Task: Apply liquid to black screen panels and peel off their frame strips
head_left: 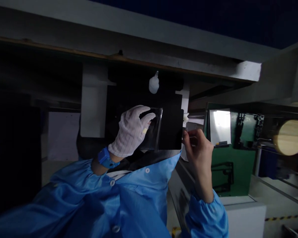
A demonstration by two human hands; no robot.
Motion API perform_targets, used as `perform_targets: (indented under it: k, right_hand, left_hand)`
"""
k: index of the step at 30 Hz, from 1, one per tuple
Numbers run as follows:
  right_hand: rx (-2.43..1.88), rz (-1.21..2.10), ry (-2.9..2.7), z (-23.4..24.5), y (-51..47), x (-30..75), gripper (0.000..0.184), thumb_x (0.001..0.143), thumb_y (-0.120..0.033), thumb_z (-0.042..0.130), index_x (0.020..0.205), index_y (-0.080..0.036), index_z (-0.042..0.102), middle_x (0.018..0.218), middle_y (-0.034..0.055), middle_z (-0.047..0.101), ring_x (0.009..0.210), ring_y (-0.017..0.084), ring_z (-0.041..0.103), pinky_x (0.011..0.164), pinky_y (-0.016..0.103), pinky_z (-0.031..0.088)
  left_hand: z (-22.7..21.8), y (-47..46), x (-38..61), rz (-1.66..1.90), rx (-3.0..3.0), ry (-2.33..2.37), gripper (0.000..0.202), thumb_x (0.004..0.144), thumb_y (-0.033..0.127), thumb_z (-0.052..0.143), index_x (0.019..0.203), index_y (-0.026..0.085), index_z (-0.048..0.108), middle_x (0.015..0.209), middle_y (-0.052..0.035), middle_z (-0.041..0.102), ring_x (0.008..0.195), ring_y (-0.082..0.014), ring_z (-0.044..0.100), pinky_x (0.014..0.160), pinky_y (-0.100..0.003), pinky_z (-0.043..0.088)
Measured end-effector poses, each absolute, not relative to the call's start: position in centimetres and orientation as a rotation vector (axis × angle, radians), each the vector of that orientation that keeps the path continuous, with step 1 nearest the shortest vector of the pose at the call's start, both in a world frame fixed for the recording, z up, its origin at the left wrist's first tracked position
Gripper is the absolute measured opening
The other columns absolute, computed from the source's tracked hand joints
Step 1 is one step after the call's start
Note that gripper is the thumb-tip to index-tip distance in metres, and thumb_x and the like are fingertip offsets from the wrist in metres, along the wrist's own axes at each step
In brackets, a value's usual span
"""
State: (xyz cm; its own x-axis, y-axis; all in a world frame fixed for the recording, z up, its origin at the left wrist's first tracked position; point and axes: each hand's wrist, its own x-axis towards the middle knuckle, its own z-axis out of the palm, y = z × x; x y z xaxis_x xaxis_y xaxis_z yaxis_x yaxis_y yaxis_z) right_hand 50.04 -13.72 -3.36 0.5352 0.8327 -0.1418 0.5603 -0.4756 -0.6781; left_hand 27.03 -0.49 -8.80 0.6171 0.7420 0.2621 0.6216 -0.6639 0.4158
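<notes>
My left hand [134, 130] wears a white striped glove. Its curled fingers and thumb are on a clear, glossy-edged rectangular panel [158, 132] above a black board [171, 124]; part of the panel is hidden under the glove. A yellowish patch shows at one gloved finger. At the board's right edge, my bare right hand [198, 145] is closed in a pinch; what lies between thumb and fingertips is too small to tell. Just above those fingertips is a crumpled white scrap [185, 117]. A small whitish bottle with a narrow tip [154, 83] is near the board's far side.
A pale shelf edge [139, 59] runs across above the board. At the right, a green surface [238, 165] carries a white sheet [220, 127] and black frame-like parts [223, 175]. Further right is a round wooden stool top [290, 137]. A white box [247, 219] stands below.
</notes>
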Motion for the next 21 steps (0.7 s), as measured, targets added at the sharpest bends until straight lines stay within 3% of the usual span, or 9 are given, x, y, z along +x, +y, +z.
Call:
perform_targets:
  k: [3, 8, 10, 21]
  right_hand:
    - [-2.250, 0.526, -1.250, -3.30, -13.73, 50.06, 0.028, 0.112, -0.047, 0.063, 0.091, -0.029, 0.057, 0.076, 0.0019, 0.074, 0.066, 0.022, 0.075, 0.060, 0.029, 0.048]
    - [-2.459, 0.415, -1.568, -2.78, -13.46, 49.83, 0.027, 0.113, -0.037, 0.054, 0.089, -0.026, 0.057, 0.079, 0.0030, 0.069, 0.055, 0.016, 0.052, 0.054, 0.031, 0.020]
    - [-2.504, 0.432, -1.645, -2.56, -13.23, 49.68, 0.026, 0.114, -0.032, 0.053, 0.089, -0.026, 0.058, 0.081, 0.0037, 0.068, 0.055, 0.016, 0.048, 0.055, 0.034, 0.015]
    - [-2.544, 0.510, -1.668, -2.66, -12.83, 49.70, 0.023, 0.110, -0.027, 0.051, 0.088, -0.024, 0.057, 0.078, 0.0027, 0.062, 0.058, 0.015, 0.042, 0.059, 0.031, 0.017]
  left_hand:
    - [-8.74, -0.39, 27.01, 0.632, 2.592, 1.075, 0.030, 0.119, 0.019, 0.058, 0.138, 0.020, 0.081, 0.145, -0.0133, 0.075, 0.137, -0.0295, 0.074, 0.109, -0.044, 0.059]
    - [-8.68, -0.51, 27.08, 0.578, 2.561, 1.120, 0.029, 0.120, 0.021, 0.058, 0.140, 0.020, 0.080, 0.147, -0.0131, 0.075, 0.139, -0.0296, 0.073, 0.109, -0.044, 0.059]
    - [-8.70, -0.62, 27.15, 0.560, 2.561, 1.135, 0.029, 0.120, 0.021, 0.057, 0.138, 0.020, 0.080, 0.147, -0.0131, 0.075, 0.139, -0.0294, 0.072, 0.109, -0.044, 0.059]
    - [-8.92, -0.13, 27.22, 0.776, 2.621, 1.027, 0.024, 0.116, 0.014, 0.062, 0.134, 0.016, 0.077, 0.141, -0.0142, 0.076, 0.130, -0.0294, 0.076, 0.100, -0.042, 0.059]
